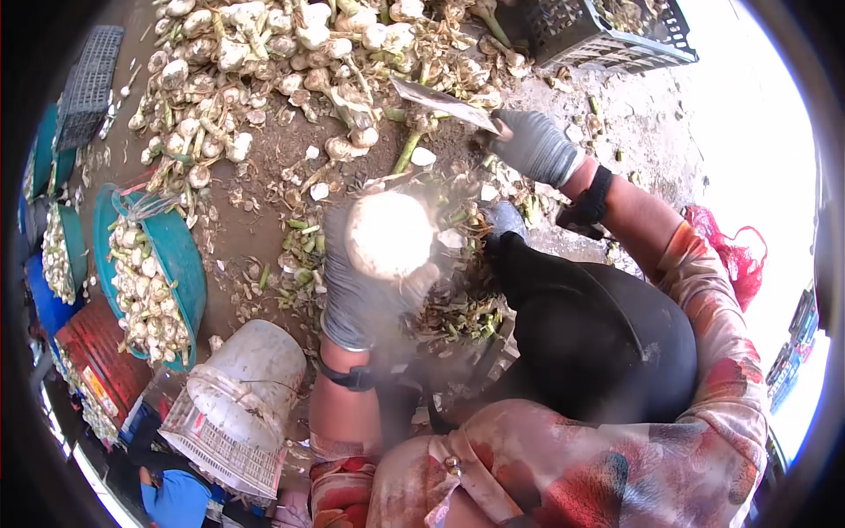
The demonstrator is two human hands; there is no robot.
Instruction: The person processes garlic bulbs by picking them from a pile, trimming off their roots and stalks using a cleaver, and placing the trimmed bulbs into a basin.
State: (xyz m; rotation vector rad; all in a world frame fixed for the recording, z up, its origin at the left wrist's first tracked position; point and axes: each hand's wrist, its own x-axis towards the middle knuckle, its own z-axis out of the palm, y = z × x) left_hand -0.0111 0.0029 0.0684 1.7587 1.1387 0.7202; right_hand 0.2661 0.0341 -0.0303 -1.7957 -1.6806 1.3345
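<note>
My left hand (350, 295), in a grey glove, is closed around a large pale garlic bulb (390, 236), its round white face turned up to me. My right hand (535, 145), gloved as well, grips a knife (444, 104) whose broad blade points left over the pile. A heap of garlic bulbs with stalks (299, 62) lies on the ground beyond both hands. Cut green stalk pieces and loose skins (304, 246) are scattered around my left hand. A blurred smear covers part of the view near the left wrist.
A black crate (607, 48) stands at the far right. To the left are a teal basin (180, 273) of garlic, an upturned white bucket (251, 378) on a pale crate (224, 449), and a red container (104, 356). A person in blue (176, 497) is at lower left. A red net bag (735, 255) lies right.
</note>
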